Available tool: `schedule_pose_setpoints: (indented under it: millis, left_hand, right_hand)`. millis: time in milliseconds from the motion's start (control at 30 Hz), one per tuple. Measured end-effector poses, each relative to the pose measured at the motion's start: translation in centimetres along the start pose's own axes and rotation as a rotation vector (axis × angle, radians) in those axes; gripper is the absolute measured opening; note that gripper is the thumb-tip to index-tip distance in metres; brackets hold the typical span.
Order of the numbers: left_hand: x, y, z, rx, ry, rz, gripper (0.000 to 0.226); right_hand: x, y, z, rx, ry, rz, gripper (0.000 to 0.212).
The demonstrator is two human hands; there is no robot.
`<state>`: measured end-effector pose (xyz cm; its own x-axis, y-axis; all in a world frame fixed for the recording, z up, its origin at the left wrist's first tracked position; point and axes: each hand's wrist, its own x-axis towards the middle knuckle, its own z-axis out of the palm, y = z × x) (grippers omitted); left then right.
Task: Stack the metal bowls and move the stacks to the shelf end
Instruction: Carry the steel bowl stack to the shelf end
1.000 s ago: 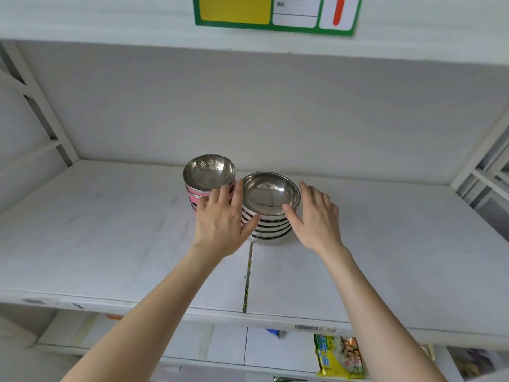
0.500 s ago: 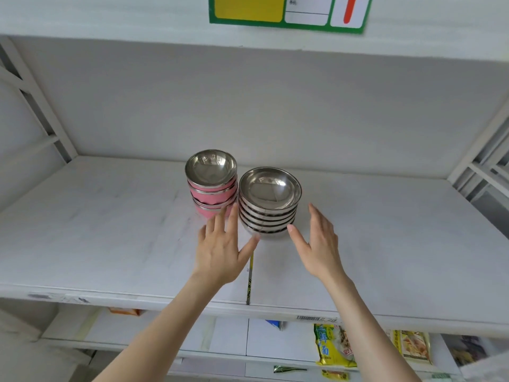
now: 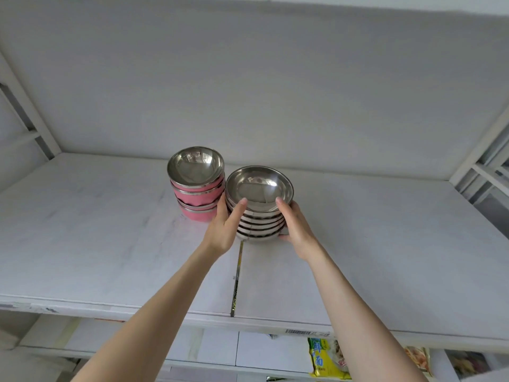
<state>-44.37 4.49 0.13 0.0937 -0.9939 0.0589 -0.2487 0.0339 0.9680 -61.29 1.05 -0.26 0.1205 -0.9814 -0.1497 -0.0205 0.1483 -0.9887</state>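
The silver stack of metal bowls (image 3: 260, 224) sits about mid-shelf, straddling the seam (image 3: 237, 277) between the two boards. It's right up against the pink stack (image 3: 197, 188) on its left, so close I can't tell if the rims touch.

Big change from half a second ago: both hands were hovering spread open on the near side, short of the bowls. Now they've closed in on the silver stack. The left hand (image 3: 221, 232) grips its left side, thumb up on the top bowl's near rim, fingers tucked into the gap between the two stacks. The right hand (image 3: 298, 230) clamps the right side, thumb on the rim too, fingers curled round low by the base. Can't tell if the stack has left the board.

The pink stack hasn't budged and nobody's touching it.

The white shelf (image 3: 110, 230) runs wide both ways, with slanted frames at the left end (image 3: 27, 119) and right end (image 3: 482, 150). Snack packets (image 3: 326, 359) lie on the shelf below. The green sign overhead has dropped out of view.
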Motion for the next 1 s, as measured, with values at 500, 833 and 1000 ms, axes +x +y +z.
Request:
schedule_pose_setpoints:
  millis: [500, 833, 1000]
  left_hand:
    - [-3.1, 1.4, 2.1, 0.017, 0.024, 0.021, 0.086]
    - [-7.7, 5.5, 7.4, 0.017, -0.026, 0.081, 0.065]
    - [-9.4, 7.2, 11.5, 0.032, -0.030, 0.100, 0.065]
  right_hand:
    - [-3.6, -0.3, -1.8, -0.022, 0.045, -0.042, 0.081]
    - [-9.5, -2.0, -8.4, -0.046, 0.063, -0.111, 0.071]
    - [-11.6, -2.0, -12.6, -0.041, 0.069, -0.090, 0.071]
